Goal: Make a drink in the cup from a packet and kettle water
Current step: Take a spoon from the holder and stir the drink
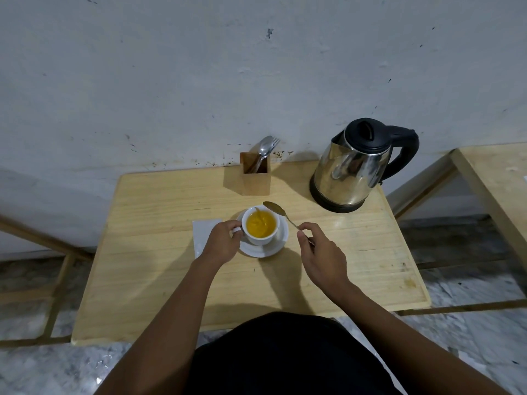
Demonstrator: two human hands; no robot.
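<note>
A white cup full of swirling orange-yellow drink stands on a white saucer in the middle of the wooden table. My left hand grips the cup's handle on its left side. My right hand holds a metal spoon by the handle end, its bowl lifted just above the cup's far right rim. A white packet lies flat left of the saucer, partly under my left hand. The steel kettle with black lid and handle stands at the back right.
A wooden cutlery holder with a spoon and fork stands at the back centre against the wall. Another wooden table is off to the right. Marble floor surrounds the table.
</note>
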